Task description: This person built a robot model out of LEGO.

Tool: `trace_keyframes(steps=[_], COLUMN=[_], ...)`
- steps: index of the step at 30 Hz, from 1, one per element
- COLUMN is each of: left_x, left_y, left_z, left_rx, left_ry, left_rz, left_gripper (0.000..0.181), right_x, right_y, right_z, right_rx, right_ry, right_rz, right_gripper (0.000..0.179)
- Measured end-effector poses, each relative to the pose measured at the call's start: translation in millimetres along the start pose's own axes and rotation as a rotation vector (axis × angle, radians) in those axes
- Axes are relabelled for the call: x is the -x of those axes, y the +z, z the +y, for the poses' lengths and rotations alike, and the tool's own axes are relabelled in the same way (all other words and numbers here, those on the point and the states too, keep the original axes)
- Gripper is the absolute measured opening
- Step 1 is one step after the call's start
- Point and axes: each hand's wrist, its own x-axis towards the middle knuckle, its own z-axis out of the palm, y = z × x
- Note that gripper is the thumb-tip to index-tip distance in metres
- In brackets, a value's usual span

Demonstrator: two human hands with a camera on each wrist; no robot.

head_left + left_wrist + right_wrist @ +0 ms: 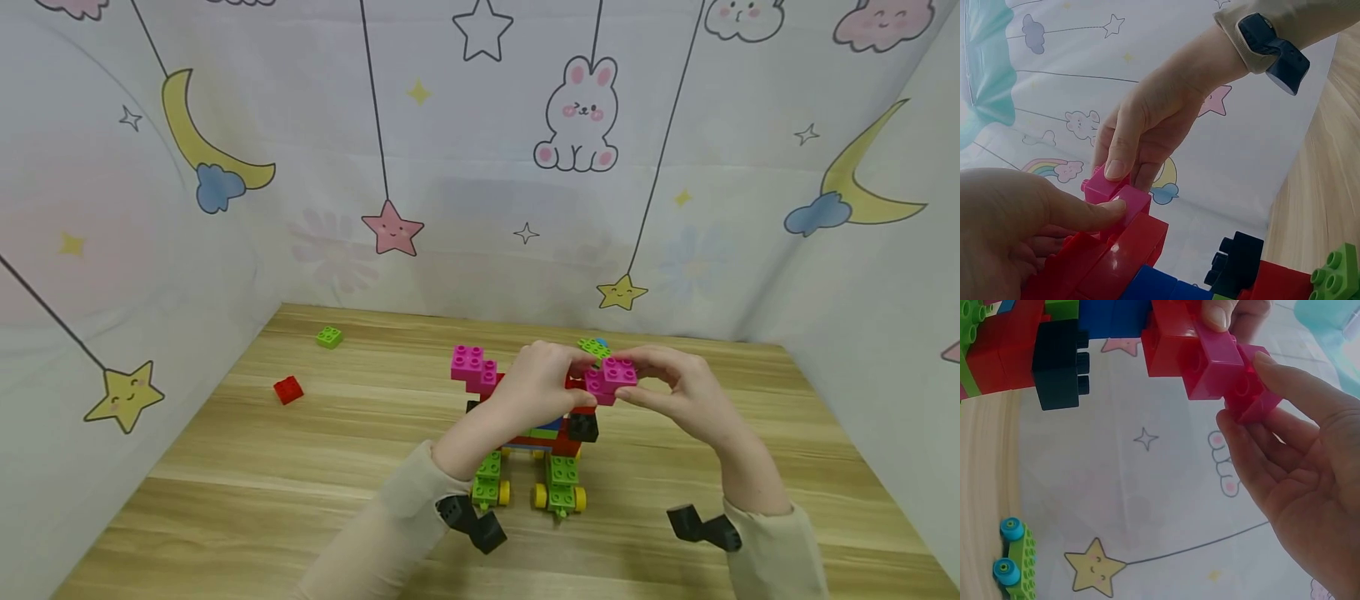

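A model of toy building bricks stands on the table, with red bricks (1141, 244), blue bricks (1159, 284), black bricks (582, 427) and green bricks (562, 471) above yellow wheels (540, 497). Two stepped pink bricks jut from its right end. My left hand (542, 379) grips this end, its thumb on the inner pink brick (1135, 205) and its fingers partly hidden behind the red bricks. From the right, my right hand (686, 390) pinches the outer pink brick (620, 372) between thumb and fingers. More pink bricks (468, 363) form the model's left end.
A loose green brick (329, 337) lies at the back left of the wooden table (360, 417), with a red brick (288, 389) nearer. Behind the hands is a green piece with blue wheels (1021, 565). Printed cloth walls (480, 250) rise around the table.
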Motion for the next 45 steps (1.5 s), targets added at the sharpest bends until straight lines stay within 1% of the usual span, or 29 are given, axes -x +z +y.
trace_keyframes(steps=[5,9,15,30,33,39,45], left_x=[0.5,0.9,1.0,1.0,0.9,0.8,0.9], left_y=[-0.6,-1.0,-0.6,-0.7,-0.4,-0.8,-1.2], left_z=[0.5,1.4,1.0,1.2,0.6,1.5,1.1], left_rx=[0.001,0.000,0.007,0.003,0.003,0.000,-0.002], left_ry=[-0.001,-0.003,-0.006,-0.004,-0.003,-0.005,-0.003], left_rz=[0.001,0.001,0.005,0.008,0.010,0.006,0.005], left_gripper=[0.043,0.043,0.043,0.043,0.043,0.044,0.044], right_x=[0.9,2.1,3.5,3.9,2.8,0.8,-0.3], right_y=[0.5,2.4,5.8,8.0,8.1,6.7,6.7], right_z=[0.6,1.8,4.2,6.0,6.0,5.8,5.6], right_rx=[-0.024,-0.039,-0.041,-0.035,-0.030,-0.036,-0.041], right_ry=[0.008,0.002,-0.028,-0.096,-0.089,-0.046,-0.045], right_rz=[0.000,0.016,0.047,0.083,0.080,0.051,0.042], right_gripper=[0.031,0.033,0.035,0.038,0.037,0.034,0.034])
